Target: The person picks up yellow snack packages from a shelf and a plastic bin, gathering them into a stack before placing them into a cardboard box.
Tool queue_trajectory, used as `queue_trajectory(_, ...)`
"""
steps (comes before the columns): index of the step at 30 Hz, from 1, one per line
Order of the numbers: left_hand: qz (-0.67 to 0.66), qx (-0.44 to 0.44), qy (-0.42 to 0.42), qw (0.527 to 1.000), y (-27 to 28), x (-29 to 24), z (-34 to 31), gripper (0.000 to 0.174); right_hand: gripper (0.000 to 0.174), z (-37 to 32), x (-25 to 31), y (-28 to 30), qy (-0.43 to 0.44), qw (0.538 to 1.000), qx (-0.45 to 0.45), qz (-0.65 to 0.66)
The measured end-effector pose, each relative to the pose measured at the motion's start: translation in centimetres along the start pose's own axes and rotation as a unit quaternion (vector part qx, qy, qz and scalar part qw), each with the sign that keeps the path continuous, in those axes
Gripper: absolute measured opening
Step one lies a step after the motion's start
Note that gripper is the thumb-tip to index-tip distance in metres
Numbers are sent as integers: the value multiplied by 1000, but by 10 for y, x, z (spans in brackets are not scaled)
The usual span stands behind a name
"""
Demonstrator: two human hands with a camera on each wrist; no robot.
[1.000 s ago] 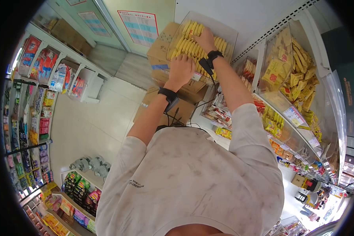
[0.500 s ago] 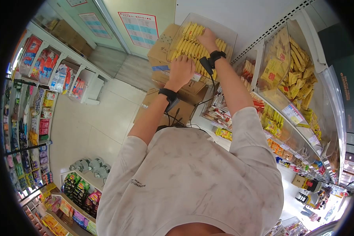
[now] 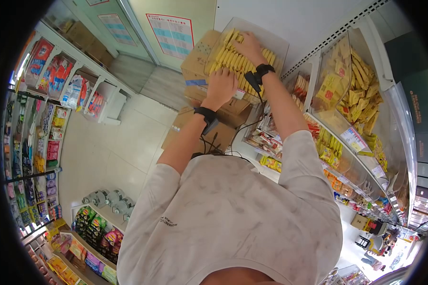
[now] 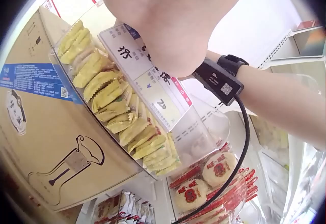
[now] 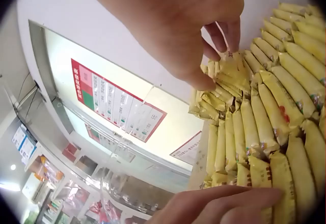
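A clear plastic bin (image 3: 277, 43) holds rows of small yellow-wrapped snack packets (image 3: 238, 57), standing tightly side by side. At the bin's far side my right hand (image 3: 248, 49) reaches down; in the right wrist view its thumb and curled fingers pinch a yellow packet (image 5: 235, 70) in the back row. My left hand (image 3: 222, 88) lies over the near side of the bin, its fingers resting on the packet tops, as the right wrist view also shows. In the left wrist view a handwritten price card (image 4: 147, 76) hangs on the bin's front, partly hidden by the left hand.
Cardboard boxes (image 3: 195, 64) stand beside and under the bin. On the right, a shelf rack carries another clear bin of yellow packets (image 3: 364, 95). A black cable (image 4: 244, 147) runs from the right wrist. Shelves with goods line the left, and large water bottles (image 3: 110, 199) stand on the floor.
My right hand first draws slightly right and bunches its fingers, then reaches back left over the packets. The left hand stays at the near side of the bin.
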State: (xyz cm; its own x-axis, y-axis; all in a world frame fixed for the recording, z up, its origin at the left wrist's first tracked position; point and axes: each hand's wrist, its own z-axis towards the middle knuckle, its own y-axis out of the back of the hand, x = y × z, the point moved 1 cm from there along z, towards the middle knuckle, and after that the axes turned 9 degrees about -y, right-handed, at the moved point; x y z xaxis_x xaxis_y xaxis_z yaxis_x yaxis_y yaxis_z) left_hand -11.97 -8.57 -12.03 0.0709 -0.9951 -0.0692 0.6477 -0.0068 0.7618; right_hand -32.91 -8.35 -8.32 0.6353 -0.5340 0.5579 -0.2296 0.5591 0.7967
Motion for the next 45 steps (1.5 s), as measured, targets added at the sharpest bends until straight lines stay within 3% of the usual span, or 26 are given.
queue_trajectory(3, -2, 12, 3, 1000, 4, 0, 2, 22, 58, 9, -2, -10, 11, 988, 149, -37)
queue_trajectory(6, -8, 36, 12, 999, 6, 0, 4, 24, 54, 14, -12, -24, 48, 988, 132, -65)
queue_trajectory(9, -7, 35, 14, 999, 5, -1, 4, 24, 49, 15, -16, -29, 78, 987, 140, -2)
queue_trajectory(12, -10, 24, 11, 1000, 4, 0, 4, 23, 45, 11, -19, -32, 56, 982, 49, 172)
queue_trajectory(15, -8, 6, 3, 1000, 2, 0, 2, 23, 44, -3, 2, -1, -15, 988, -17, 152)
queue_trajectory(18, -5, 16, 3, 1000, 4, 0, 3, 22, 38, -2, -5, 2, -84, 985, -152, 9)
queue_trajectory(21, -5, 32, 7, 999, 6, 1, 2, 21, 35, -5, -3, 20, -233, 972, 22, 23)
queue_trajectory(24, -9, 18, 5, 1000, 4, 0, 3, 21, 52, 0, -11, 14, -192, 976, 83, 58)
queue_trajectory(27, -10, -5, 1, 1000, 2, 1, 2, 21, 44, 1, -4, 2, -81, 997, -13, 9)
queue_trajectory(30, -10, 0, 0, 1000, 0, 1, 2, 22, 43, 8, 4, 8, -116, 977, 164, -75)
queue_trajectory(33, -10, 3, -1, 1000, 0, 2, 3, 22, 50, 0, -15, -8, -22, 995, 64, -67)
queue_trajectory(36, -12, 3, -1, 1000, -1, 2, 5, 22, 56, -5, -29, -14, 15, 997, 48, -62)
queue_trajectory(39, -9, 7, 1, 1000, -1, 1, 6, 22, 56, -3, -38, 1, -33, 988, 136, 62)
queue_trajectory(42, -14, 4, 6, 1000, 0, 1, 5, 22, 56, -9, -41, 9, -69, 971, 115, 198)
queue_trajectory(45, -14, 3, 5, 1000, 2, 1, 3, 22, 55, -13, -45, 11, -88, 982, 108, 130)
